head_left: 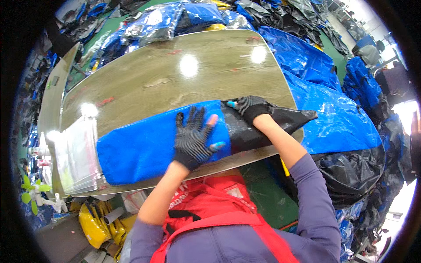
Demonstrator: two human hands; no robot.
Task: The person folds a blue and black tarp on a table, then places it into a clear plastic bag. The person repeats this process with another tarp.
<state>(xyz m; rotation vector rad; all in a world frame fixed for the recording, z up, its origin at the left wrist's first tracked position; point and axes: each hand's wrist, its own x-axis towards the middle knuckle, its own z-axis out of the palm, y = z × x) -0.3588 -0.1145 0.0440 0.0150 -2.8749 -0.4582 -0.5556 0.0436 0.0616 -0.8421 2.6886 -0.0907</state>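
A long, flattened bag of shiny blue-and-black coated fabric (136, 149) lies across the tabletop (144, 87). Its blue part is to the left, and its black part tapers to a point past the table's right edge. My left hand (193, 139), in a black ribbed glove with some fingertips uncovered, rests on the blue part with fingers spread. My right hand (251, 108), gloved alike, is closed on the upper edge of the black part, near the seam with the blue. Some of its fingers are hidden.
Clear plastic sleeves (79, 153) are stacked at the table's left end. A large blue-and-black bag (333, 118) sits against the right side. More wrapped bags (175, 19) are heaped beyond the far edge. Yellow bags (94, 225) and a small green-bladed fan (35, 188) are at lower left.
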